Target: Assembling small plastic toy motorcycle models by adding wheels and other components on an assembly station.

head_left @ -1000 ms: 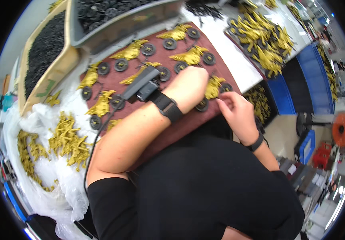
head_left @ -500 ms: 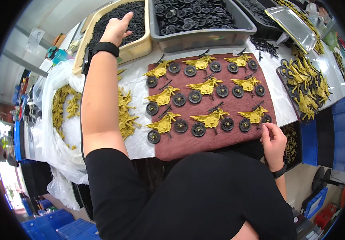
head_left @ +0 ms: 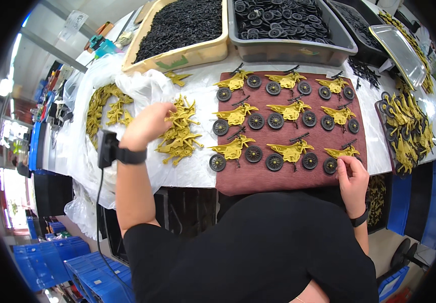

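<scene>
My left hand (head_left: 149,125) is over the left part of the table, its thumb and forefinger slightly apart at the edge of a pile of yellow plastic toy motorcycle bodies (head_left: 180,141). No part shows clearly between them. My right hand (head_left: 353,184) rests at the mat's lower right corner, fingers curled and pinched, beside the nearest right toy motorcycle (head_left: 340,152); what they hold, if anything, is hidden. The hand partly covers that motorcycle's right wheel. Rows of yellow bodies, each with two black wheels and a thin black piece, lie on the dark red mat (head_left: 258,179).
A cream bin (head_left: 197,54) of small black parts and a grey bin (head_left: 293,53) of black wheels stand at the back. Left is a clear plastic bag (head_left: 81,156) with yellow parts. Piled motorcycles (head_left: 407,126) lie right, below a clear lid (head_left: 399,53).
My left hand has come back from the cream bin to the yellow pile. My right hand stays by the mat's corner, slightly nearer the last motorcycle. The view has shifted left.
</scene>
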Available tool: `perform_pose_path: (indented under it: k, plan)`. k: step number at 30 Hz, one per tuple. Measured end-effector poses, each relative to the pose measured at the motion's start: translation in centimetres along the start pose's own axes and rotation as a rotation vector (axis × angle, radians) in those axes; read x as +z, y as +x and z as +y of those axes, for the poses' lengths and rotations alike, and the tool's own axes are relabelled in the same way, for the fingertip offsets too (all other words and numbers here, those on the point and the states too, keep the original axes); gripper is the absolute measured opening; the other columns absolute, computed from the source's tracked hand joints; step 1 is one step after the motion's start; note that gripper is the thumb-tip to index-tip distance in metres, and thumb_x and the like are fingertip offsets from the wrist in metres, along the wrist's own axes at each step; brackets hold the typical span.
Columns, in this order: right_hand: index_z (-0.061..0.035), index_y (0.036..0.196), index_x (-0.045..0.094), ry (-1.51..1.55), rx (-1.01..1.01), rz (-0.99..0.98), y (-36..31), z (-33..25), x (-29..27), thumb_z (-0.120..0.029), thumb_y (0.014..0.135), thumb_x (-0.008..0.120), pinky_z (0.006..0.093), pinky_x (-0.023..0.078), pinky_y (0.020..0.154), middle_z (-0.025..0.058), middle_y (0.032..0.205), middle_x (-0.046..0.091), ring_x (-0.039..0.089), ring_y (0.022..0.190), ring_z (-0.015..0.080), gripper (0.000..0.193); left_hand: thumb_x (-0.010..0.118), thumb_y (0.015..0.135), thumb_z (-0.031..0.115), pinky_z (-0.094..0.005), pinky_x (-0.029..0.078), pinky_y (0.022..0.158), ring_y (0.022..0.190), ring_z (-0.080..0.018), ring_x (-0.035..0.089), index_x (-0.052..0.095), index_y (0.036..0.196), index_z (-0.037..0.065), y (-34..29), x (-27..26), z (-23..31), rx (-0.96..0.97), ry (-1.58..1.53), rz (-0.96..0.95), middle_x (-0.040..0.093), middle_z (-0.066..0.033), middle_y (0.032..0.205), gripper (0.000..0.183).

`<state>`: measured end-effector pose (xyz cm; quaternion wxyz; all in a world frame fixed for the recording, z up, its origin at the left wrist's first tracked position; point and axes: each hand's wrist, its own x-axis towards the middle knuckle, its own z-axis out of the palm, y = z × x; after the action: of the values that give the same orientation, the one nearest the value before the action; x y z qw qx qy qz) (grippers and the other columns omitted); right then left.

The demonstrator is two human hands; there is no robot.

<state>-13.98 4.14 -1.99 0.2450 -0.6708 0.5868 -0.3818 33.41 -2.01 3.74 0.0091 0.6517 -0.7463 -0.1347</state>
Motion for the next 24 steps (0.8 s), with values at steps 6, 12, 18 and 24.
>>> perform_pose_path:
  k: [6,12,18,24]
  plan:
    - [0.0025,0.092,0.063,0.007,-0.094,-0.087,1.4,-1.5,1.6,-0.004,0.086,0.062,0.0257,0.044,0.056,0.0088,0.077,0.061,0.055,0.061,0.0137,0.009,0.072,0.07,0.009,-0.0411,0.049,0.076,0.087,-0.0358,0.061,0.056,0.102,0.0,-1.9,3.0,1.4,-0.267,0.076,0.131,0.064,-0.0187,0.089,0.036]
    - [0.0016,0.09,0.063,0.008,-0.292,-0.113,2.6,-3.3,3.5,-0.004,0.085,0.063,0.0278,0.046,0.057,0.0103,0.077,0.062,0.058,0.062,0.0189,0.007,0.072,0.068,0.008,-0.0372,0.05,0.079,0.087,-0.0316,0.063,0.054,0.103,-0.003,-2.5,4.5,-0.1,-0.21,-0.033,0.299,0.065,-0.017,0.09,0.04]
    - [0.001,0.092,0.063,0.103,-0.293,-0.213,4.4,-6.8,5.5,-0.004,0.084,0.063,0.0285,0.049,0.06,0.0114,0.08,0.063,0.061,0.067,0.02,0.009,0.067,0.068,0.002,-0.036,0.049,0.078,0.087,-0.0293,0.062,0.059,0.101,-0.001,-3.5,4.2,4.3,-0.078,-0.114,0.652,0.063,-0.0157,0.093,0.034]
    - [0.0049,0.11,0.058,0.809,-0.023,-0.578,5.9,-10.6,10.4,-0.013,0.09,0.063,0.0241,0.049,0.062,0.0076,0.085,0.065,0.061,0.073,0.0092,0.028,0.071,0.066,0.008,-0.041,0.037,0.093,0.098,-0.0249,0.056,0.06,0.104,0.007,-3.2,4.7,14.1,0.268,-0.096,0.783,0.06,-0.0085,0.102,0.039]
